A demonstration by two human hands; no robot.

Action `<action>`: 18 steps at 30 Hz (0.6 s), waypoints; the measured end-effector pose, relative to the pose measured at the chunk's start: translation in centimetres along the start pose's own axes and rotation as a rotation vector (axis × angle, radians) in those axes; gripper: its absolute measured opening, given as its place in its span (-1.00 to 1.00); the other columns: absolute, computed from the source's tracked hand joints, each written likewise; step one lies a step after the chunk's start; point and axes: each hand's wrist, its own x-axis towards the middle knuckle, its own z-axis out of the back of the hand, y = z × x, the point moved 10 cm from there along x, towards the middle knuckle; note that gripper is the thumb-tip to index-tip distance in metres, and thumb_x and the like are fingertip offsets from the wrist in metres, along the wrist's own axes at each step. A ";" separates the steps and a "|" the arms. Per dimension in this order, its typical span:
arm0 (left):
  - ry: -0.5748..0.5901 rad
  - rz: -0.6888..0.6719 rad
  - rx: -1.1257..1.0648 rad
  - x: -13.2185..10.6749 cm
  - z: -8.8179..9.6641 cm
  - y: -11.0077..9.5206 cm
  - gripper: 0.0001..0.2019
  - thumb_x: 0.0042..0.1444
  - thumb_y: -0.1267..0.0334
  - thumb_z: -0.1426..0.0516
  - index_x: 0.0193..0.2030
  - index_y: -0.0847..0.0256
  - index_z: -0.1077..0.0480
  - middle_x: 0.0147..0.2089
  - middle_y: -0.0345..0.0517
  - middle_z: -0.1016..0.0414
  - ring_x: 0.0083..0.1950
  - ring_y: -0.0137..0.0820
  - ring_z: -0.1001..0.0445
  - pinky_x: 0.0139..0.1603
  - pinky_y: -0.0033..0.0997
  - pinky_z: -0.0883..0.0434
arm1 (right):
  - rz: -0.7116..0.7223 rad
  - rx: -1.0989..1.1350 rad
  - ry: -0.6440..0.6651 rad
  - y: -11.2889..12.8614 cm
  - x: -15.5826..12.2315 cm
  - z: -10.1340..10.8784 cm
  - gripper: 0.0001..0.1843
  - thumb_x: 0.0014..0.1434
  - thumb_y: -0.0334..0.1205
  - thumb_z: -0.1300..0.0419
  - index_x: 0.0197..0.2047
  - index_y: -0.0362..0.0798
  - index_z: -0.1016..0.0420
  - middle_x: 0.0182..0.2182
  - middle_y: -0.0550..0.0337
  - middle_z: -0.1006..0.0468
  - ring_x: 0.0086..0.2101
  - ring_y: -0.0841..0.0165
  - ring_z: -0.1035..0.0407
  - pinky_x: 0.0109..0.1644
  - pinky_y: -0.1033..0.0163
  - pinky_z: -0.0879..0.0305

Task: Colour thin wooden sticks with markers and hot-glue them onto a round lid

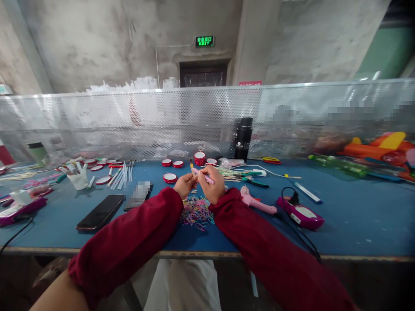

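My right hand (213, 183) grips a lilac pen-like stick (207, 177) that slants up to the left. Fingers of my left hand (184, 185) are pinched together close to its far end; what they hold is too small to make out. A short yellowish piece with a dark tip (191, 164) stands up between the hands, and I cannot tell whether it is part of the lilac stick. Below both hands lies a loose pile of small colourful bands or loops (197, 211). Red round tins or rolls with white tops (170, 177) sit just beyond my left hand.
Two phones, one dark (100, 212), lie left, near a white cup of sticks (78, 179). A pink glue gun (257, 202) and a corded purple box (301, 214) are right. Pliers (254, 178) and a black bottle (243, 140) stand behind, before a perforated metal screen (207, 112).
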 end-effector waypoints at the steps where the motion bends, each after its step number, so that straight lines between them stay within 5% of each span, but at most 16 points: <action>1: -0.013 0.009 0.011 0.0 0.1 -0.1 -0.63 0.03 -0.03 -0.19 -0.48 0.26 -0.27 -0.64 -0.30 -0.20 -0.61 -0.60 -0.08 -0.56 -0.51 0.00 | -0.008 -0.001 -0.007 -0.3 0.0 0.1 -0.84 0.20 -0.20 -0.08 -0.42 0.00 -0.35 -0.48 0.20 -0.47 -0.41 0.34 -0.35 -0.29 0.24 -0.24; 7: -0.050 0.043 0.073 -0.2 0.4 -0.4 -0.74 0.13 0.12 -0.11 -0.45 0.27 -0.30 -0.64 -0.29 -0.20 -0.62 -0.59 -0.09 -0.56 -0.54 -0.02 | -0.073 0.012 -0.007 -1.7 0.2 0.5 -0.85 0.24 -0.17 -0.07 -0.31 0.00 -0.40 -0.41 0.16 -0.53 -0.39 0.33 -0.40 -0.28 0.25 -0.27; 11: 0.027 0.033 0.108 -0.3 -0.2 -0.6 -0.70 0.12 0.04 -0.10 -0.45 0.25 -0.28 -0.64 -0.31 -0.20 -0.63 -0.59 -0.06 -0.58 -0.52 0.01 | -0.067 0.018 0.080 -1.6 -0.1 -0.9 -0.80 0.29 -0.14 -0.02 -0.17 0.03 -0.44 -0.34 0.16 -0.58 -0.32 0.32 -0.45 -0.23 0.26 -0.28; 18: 0.130 0.002 0.204 -0.7 -1.4 -1.0 -0.55 0.05 -0.15 -0.09 -0.50 0.26 -0.27 -0.63 -0.28 -0.23 -0.62 -0.59 -0.05 -0.58 -0.49 0.03 | -0.125 0.020 0.174 -3.1 -0.9 -3.0 -0.74 0.27 -0.03 -0.04 -0.30 0.03 -0.46 -0.43 0.22 -0.55 -0.42 0.34 -0.42 -0.34 0.29 -0.26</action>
